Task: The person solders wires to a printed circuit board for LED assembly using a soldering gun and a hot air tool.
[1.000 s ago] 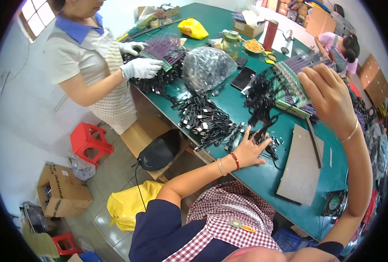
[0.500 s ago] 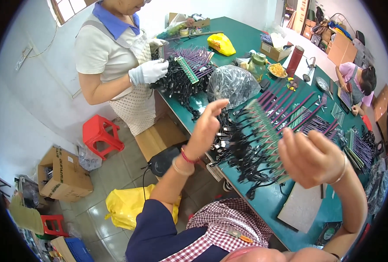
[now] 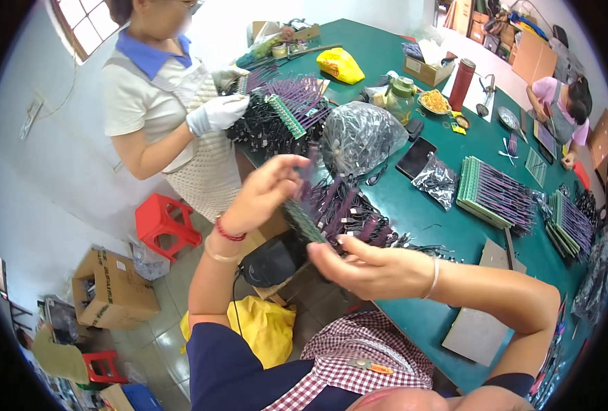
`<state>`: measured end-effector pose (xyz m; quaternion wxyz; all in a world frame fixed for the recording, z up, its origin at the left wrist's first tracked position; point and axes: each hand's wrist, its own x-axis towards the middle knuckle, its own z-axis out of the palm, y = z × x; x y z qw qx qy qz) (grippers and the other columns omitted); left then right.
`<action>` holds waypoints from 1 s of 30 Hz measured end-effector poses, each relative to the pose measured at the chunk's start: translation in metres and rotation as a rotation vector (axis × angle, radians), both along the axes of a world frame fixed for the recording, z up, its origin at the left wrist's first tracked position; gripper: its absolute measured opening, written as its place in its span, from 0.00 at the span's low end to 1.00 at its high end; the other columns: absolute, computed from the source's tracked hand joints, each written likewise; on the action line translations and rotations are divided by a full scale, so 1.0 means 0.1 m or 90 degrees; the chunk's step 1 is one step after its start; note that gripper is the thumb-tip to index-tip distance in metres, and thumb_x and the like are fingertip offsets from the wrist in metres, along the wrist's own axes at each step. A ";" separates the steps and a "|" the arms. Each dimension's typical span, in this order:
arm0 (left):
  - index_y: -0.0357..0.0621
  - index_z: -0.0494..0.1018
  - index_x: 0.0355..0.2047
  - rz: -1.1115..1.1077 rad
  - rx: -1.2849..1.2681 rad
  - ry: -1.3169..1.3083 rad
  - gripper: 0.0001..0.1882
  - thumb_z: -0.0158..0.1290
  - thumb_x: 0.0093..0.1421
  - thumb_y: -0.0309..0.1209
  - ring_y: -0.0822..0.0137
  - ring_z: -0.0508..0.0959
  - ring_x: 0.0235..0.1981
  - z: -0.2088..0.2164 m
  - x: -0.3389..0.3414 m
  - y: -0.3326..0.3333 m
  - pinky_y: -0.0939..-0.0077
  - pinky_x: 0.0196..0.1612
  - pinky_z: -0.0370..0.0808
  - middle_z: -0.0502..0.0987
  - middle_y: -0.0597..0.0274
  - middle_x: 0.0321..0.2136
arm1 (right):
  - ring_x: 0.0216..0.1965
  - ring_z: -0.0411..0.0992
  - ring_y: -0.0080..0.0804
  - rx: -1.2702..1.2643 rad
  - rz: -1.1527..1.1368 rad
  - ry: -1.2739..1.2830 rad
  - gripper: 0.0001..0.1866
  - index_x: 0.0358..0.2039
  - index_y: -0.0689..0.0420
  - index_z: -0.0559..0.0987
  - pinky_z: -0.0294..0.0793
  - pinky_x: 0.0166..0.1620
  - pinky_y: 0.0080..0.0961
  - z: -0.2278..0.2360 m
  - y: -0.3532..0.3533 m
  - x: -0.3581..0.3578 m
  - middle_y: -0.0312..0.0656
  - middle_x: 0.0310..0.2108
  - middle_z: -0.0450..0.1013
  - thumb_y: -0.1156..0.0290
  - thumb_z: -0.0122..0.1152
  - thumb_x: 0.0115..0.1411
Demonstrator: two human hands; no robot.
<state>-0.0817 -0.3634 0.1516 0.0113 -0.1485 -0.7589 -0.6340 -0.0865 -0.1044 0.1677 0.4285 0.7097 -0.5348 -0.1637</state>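
A narrow green circuit strip (image 3: 305, 225) is held slantwise in the air beside the near edge of the tabletop (image 3: 407, 198), its lower end nipped between the thumb and fingers of the right hand (image 3: 359, 266), while the fingers of the left hand (image 3: 266, 192) are half curled at its upper end, though whether it is gripped there cannot be told through the blur. It is probably spanned end to end so that its length is steadied, clear of the tangled black cables (image 3: 365, 220) heaped just beyond; similar strips are stacked (image 3: 499, 195) farther right, presumably kept apart from the tangle.
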 end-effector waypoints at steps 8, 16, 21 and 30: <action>0.35 0.69 0.44 0.274 -0.392 0.327 0.14 0.41 0.58 0.21 0.60 0.76 0.34 -0.13 -1.25 -0.80 0.73 0.40 0.71 0.76 0.49 0.33 | 0.58 0.57 0.26 -0.013 -0.130 -0.236 0.20 0.48 0.53 0.72 0.60 0.59 0.36 -0.15 0.44 0.13 0.36 0.53 0.64 0.72 0.52 0.52; 0.51 0.76 0.41 0.451 -0.767 0.306 0.15 0.43 0.55 0.27 0.50 0.74 0.40 -0.75 -3.14 -1.63 0.58 0.43 0.70 0.76 0.48 0.33 | 0.55 0.61 0.34 -0.107 -0.532 -0.402 0.16 0.45 0.49 0.74 0.56 0.58 0.49 -0.40 1.22 0.37 0.39 0.51 0.66 0.70 0.53 0.53; 0.45 0.77 0.37 0.345 -0.880 0.284 0.13 0.43 0.57 0.30 0.50 0.76 0.39 -1.03 -3.55 -1.55 0.60 0.42 0.72 0.76 0.47 0.35 | 0.55 0.60 0.43 -0.242 -0.815 -0.526 0.23 0.47 0.53 0.72 0.56 0.58 0.48 -0.58 1.87 0.57 0.46 0.52 0.63 0.75 0.57 0.46; 0.46 0.72 0.45 0.383 -0.679 0.599 0.14 0.43 0.59 0.26 0.52 0.73 0.42 -0.29 -3.42 -0.41 0.62 0.46 0.68 0.74 0.51 0.41 | 0.54 0.59 0.48 -0.508 -0.921 -0.661 0.23 0.47 0.58 0.69 0.62 0.54 0.38 -1.05 2.92 0.72 0.49 0.51 0.61 0.76 0.59 0.48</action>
